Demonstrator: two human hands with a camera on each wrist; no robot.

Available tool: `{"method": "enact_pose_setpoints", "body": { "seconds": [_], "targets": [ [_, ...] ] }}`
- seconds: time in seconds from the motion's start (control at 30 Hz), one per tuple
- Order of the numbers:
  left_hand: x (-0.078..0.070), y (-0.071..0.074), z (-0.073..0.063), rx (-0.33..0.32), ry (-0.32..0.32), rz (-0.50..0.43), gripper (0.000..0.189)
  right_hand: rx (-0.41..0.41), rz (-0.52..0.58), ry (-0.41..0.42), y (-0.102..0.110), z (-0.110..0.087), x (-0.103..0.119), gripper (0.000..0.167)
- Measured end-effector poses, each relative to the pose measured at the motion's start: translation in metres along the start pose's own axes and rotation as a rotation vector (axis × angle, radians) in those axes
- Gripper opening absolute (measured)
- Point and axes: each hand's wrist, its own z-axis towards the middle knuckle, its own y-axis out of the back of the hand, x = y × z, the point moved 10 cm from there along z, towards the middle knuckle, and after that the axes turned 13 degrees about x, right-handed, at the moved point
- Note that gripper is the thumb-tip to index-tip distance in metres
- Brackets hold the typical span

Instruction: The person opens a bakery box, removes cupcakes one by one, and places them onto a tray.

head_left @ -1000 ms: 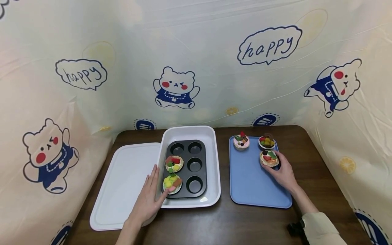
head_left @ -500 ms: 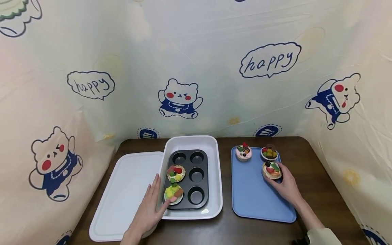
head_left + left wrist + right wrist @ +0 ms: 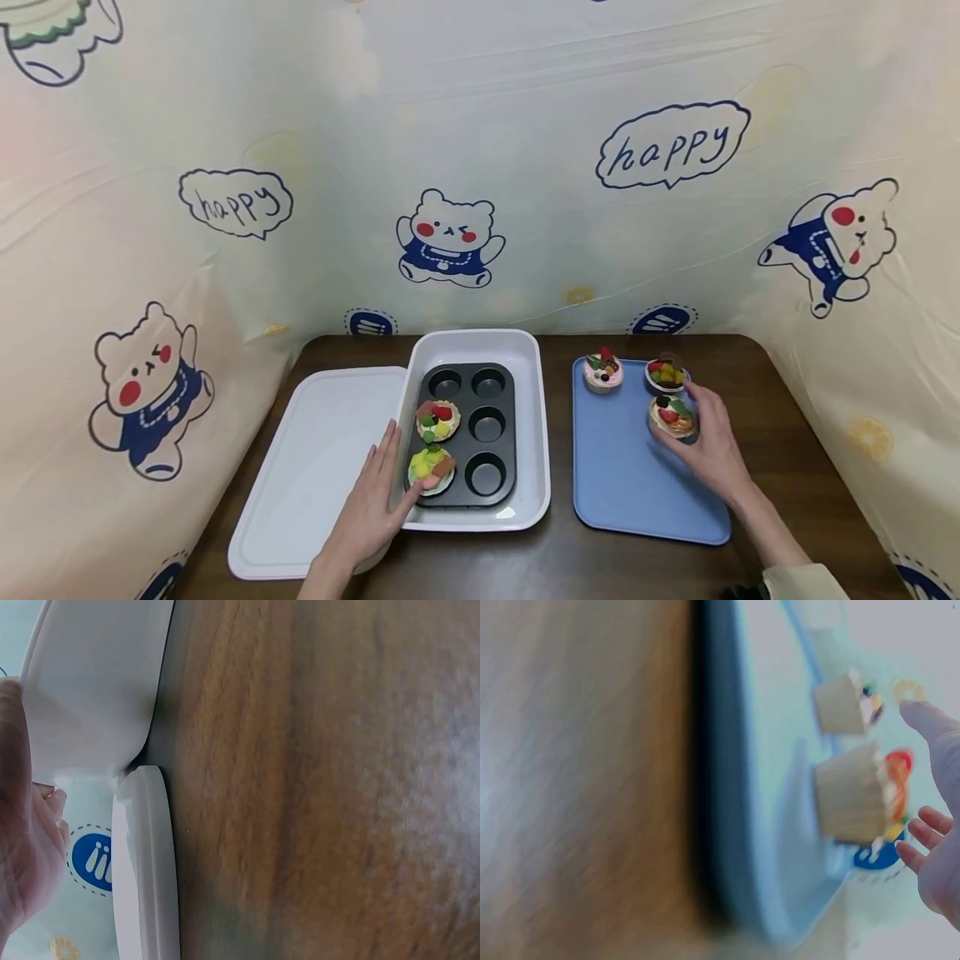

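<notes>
My left hand (image 3: 367, 507) lies with straight fingers along the left rim of the white deep tray (image 3: 538, 433), thumb over its near-left corner. In that tray sits a dark muffin tin (image 3: 461, 497); two of its left-hand cups hold toy fruit tarts, one with red and green toppings (image 3: 437, 422), the other yellow-topped (image 3: 431, 471). My right hand (image 3: 716, 446) is spread around a toy fruit tart (image 3: 672, 417) on the blue tray (image 3: 637, 492). In the right wrist view its thumb and fingers stand apart from the tart (image 3: 855, 796), which rests upright on the tray.
Behind that tart a dark-rimmed fruit tart (image 3: 667, 375) stands on the blue tray, and a pink cream tart (image 3: 603, 372) is at its back-left corner. A flat white lid-like board (image 3: 307, 475) lies left of the deep tray. Patterned cloth (image 3: 525, 167) encloses the brown table (image 3: 510, 567).
My right hand has loosened from around the tart, its fingers now wider and slightly off it; the tart keeps its place on the tray. My left hand stays put. The head view has tilted upward.
</notes>
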Motion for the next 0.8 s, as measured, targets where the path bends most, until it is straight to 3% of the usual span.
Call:
{"method": "enact_pose_setpoints", "body": {
  "seconds": [0.17,0.33,0.63,0.8],
  "targets": [
    [0.000,0.000,0.001,-0.002,-0.011,0.000,0.096,-0.036,0.000,0.170,0.002,0.007,0.043,0.098],
    [0.001,0.001,-0.001,-0.012,-0.007,0.003,0.099,0.017,-0.005,0.291,-0.016,0.022,0.091,0.091],
    [-0.001,0.001,-0.001,0.027,0.010,-0.004,0.097,0.321,0.086,0.329,-0.074,0.047,0.157,0.092],
    [-0.002,0.001,0.000,0.023,-0.001,-0.009,0.096,0.457,0.097,0.337,-0.103,0.061,0.182,0.090]
  ]
}}
